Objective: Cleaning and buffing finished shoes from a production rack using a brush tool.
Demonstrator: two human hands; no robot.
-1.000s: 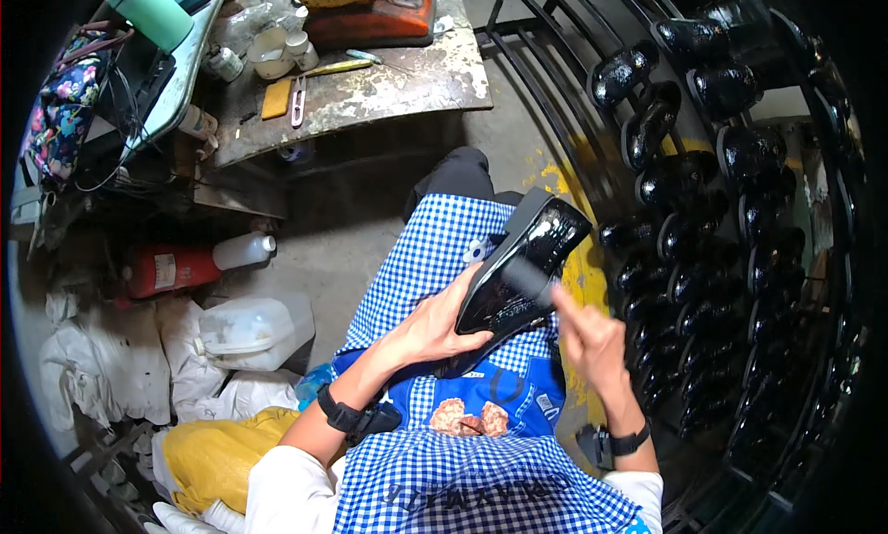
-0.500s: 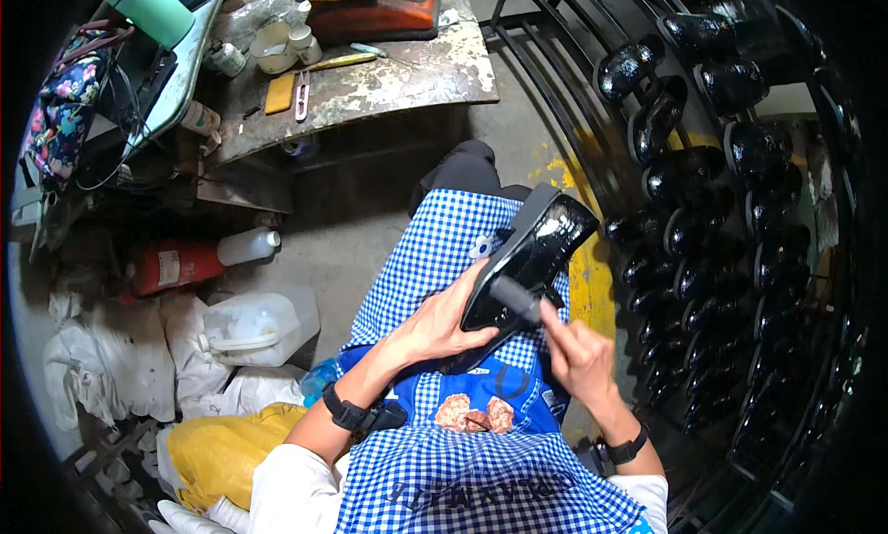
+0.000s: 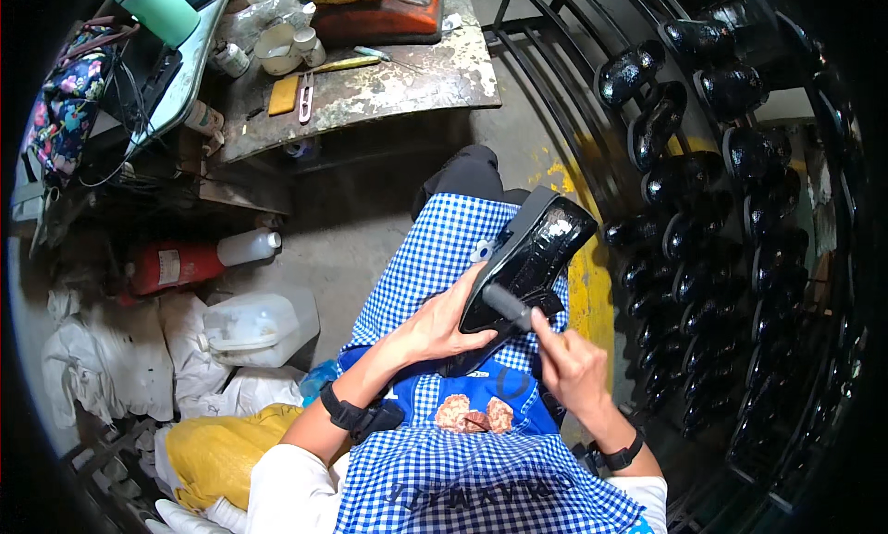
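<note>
On my lap, over a blue-and-white checked apron [image 3: 407,257], lies a glossy black shoe [image 3: 555,233] with a thick dark grey sole, its toe pointing away from me. My left hand [image 3: 437,323] is closed around its near end, fingers along the sole's side and thumb across the upper. In my right hand [image 3: 572,363] is a short dark grey bar-shaped tool [image 3: 507,305], its exact kind unclear. The tool lies across the shoe's upper, close to my left fingers. Several reddish-brown and white chunks [image 3: 453,412] rest on the blue part of the apron.
At right, racks [image 3: 527,35] carry rows of glossy black shoes [image 3: 684,178]. Ahead is a worn workbench [image 3: 416,76] with a cutter [image 3: 305,98], a yellow block [image 3: 283,96] and small pots. A plastic jug [image 3: 259,329], a red bottle [image 3: 176,266] and a yellow sack [image 3: 227,455] are at left.
My right hand and the tool have shifted slightly left and down along the shoe's upper. My left hand keeps its grip, and the shoe has barely moved.
</note>
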